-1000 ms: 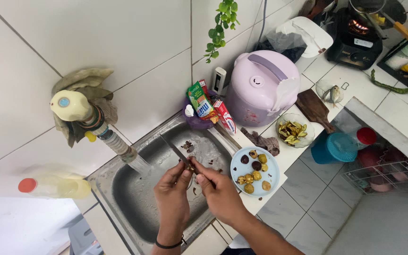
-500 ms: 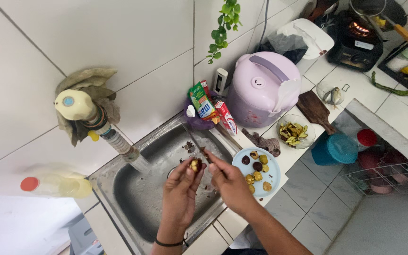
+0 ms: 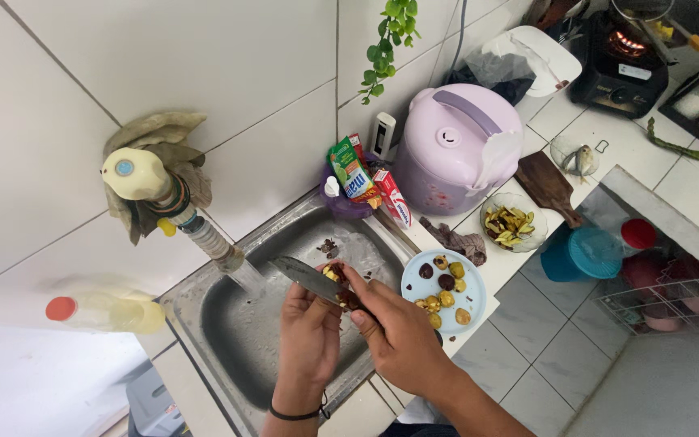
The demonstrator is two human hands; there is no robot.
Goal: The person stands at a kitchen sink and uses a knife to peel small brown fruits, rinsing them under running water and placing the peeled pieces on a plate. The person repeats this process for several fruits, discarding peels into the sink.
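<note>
Left hand [image 3: 311, 320] gripped small fruit [image 3: 334, 273]; right hand [image 3: 398, 332] clasped knife [image 3: 305, 277], mid-peel. Several peeled pieces lay on blue plate [image 3: 473, 306]; few dark ones remained.

The knife [image 3: 305, 277] showed only its blade; the handle lay hidden inside the right hand [image 3: 398, 336]. The small fruit [image 3: 333, 273] pinched in the left hand [image 3: 309, 332] was mostly covered by fingers, and its kind could not be told. The plastic bottle [image 3: 111, 311] beside the sink [image 3: 228, 324] was blurred. The stove [image 3: 616, 61] and the pan on it were cut off by the top edge, the wire rack [image 3: 665, 295] by the right edge.
</note>
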